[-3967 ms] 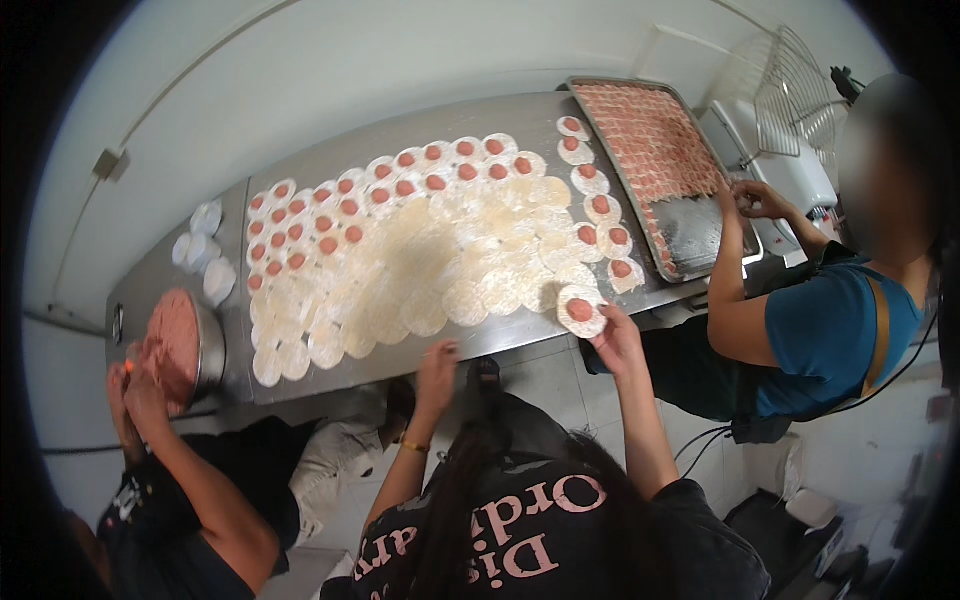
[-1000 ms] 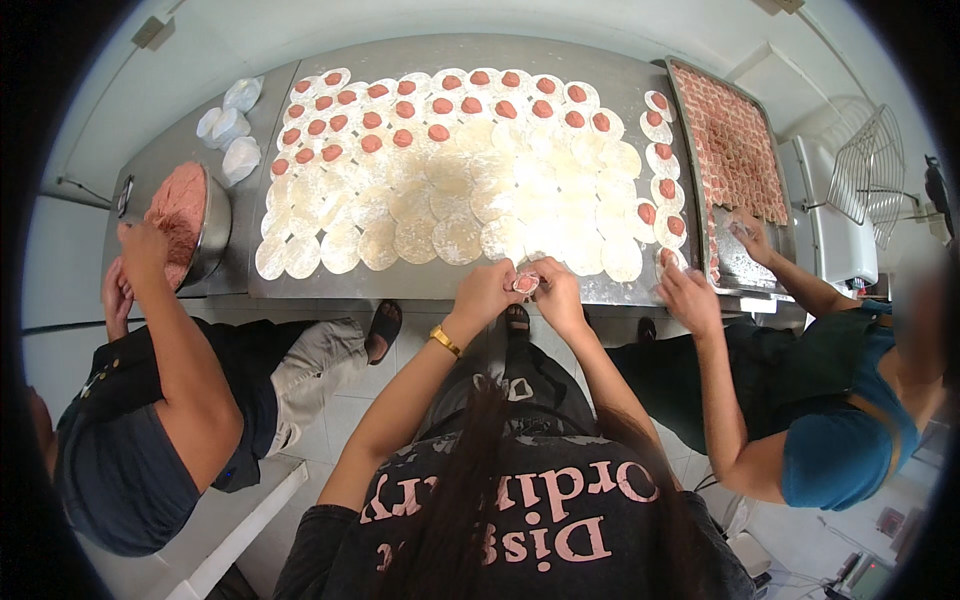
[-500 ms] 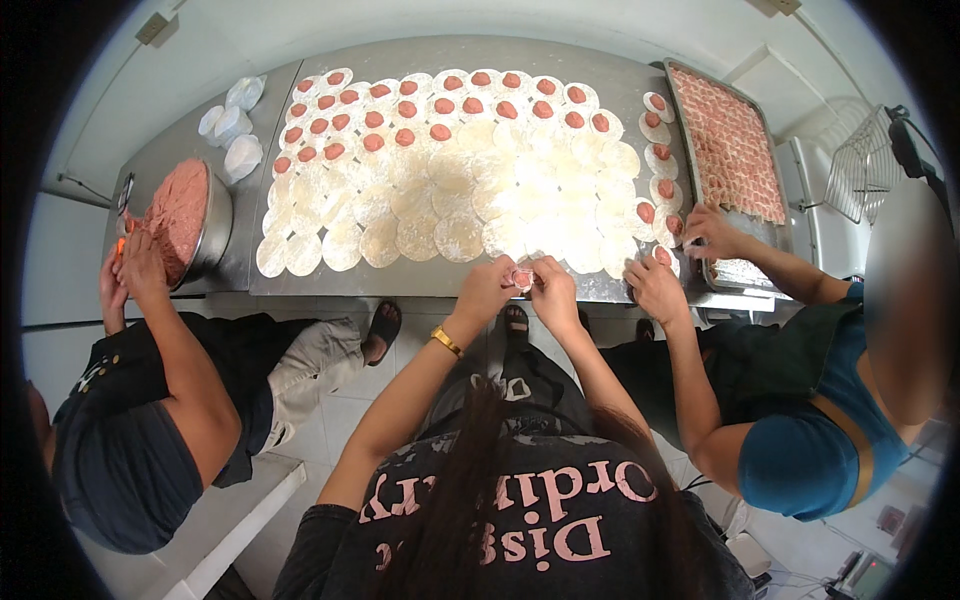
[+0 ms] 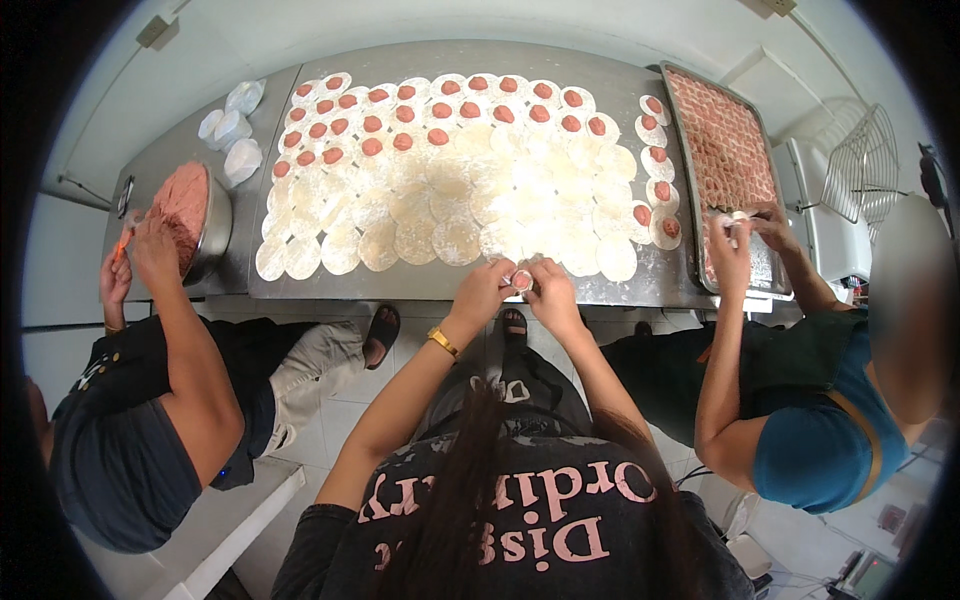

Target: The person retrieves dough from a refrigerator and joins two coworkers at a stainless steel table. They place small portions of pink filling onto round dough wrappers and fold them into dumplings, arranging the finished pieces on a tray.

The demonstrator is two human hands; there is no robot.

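A cupped, pliable wrapper round pink mince (image 4: 521, 282) was just above the steel table's (image 4: 400, 62) near edge, pinched by the curled, nearly closed fingers of the left hand (image 4: 484, 290) and right hand (image 4: 553, 296). At 12 o'clock from it, flat floury discs (image 4: 457, 240) overlapped; at 9, a shiny round bowl (image 4: 219, 225) held coarse meat paste (image 4: 182, 200); at 2, a rimmed metal tray (image 4: 684, 160) carried tight-packed, bumpy dumplings (image 4: 720, 140).

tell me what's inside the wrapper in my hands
Pink filling shows inside the wrapper, held between your left hand and right hand. The filling's underside is covered by wrapper and hands.
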